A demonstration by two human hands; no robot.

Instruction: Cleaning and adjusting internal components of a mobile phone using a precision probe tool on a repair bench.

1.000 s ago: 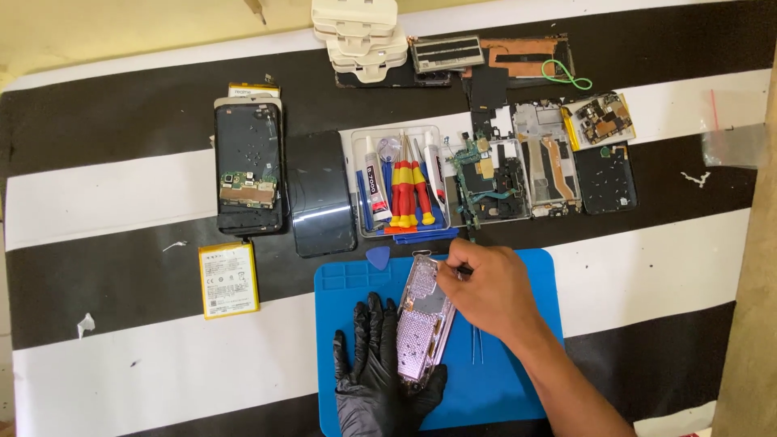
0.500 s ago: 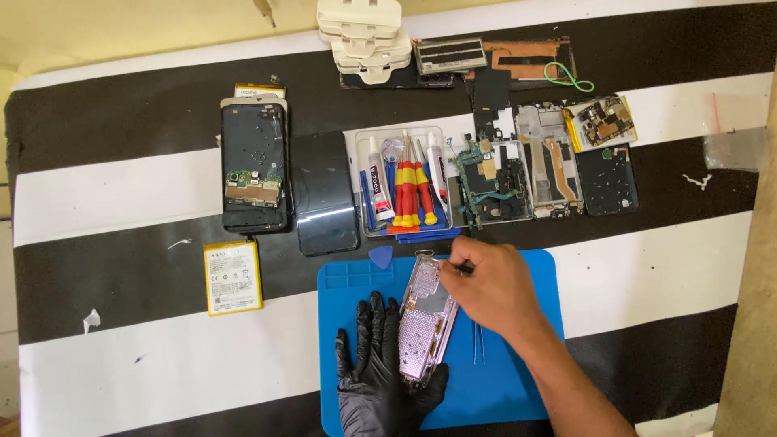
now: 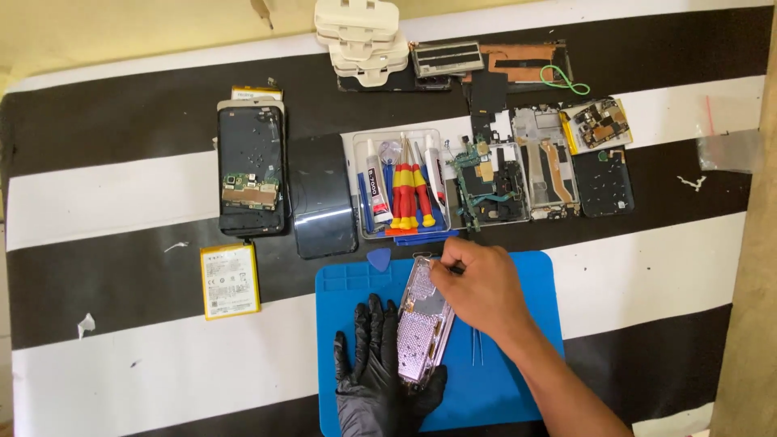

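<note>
Striped surface, blue mat point(image 3: 518, 380) lower centre: gloved left hand point(image 3: 374, 380) grips the phone frame point(image 3: 422, 324), lying near-vertical, bare right hand point(image 3: 477, 287) pinching a tool at its top end.

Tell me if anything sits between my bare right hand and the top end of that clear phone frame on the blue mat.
Nothing visible does. The right hand is already at the top end of the clear phone frame, fingertips on it, while the gloved left hand steadies its lower end. The tweezers lie beside it on the blue mat, out of the way.
</note>
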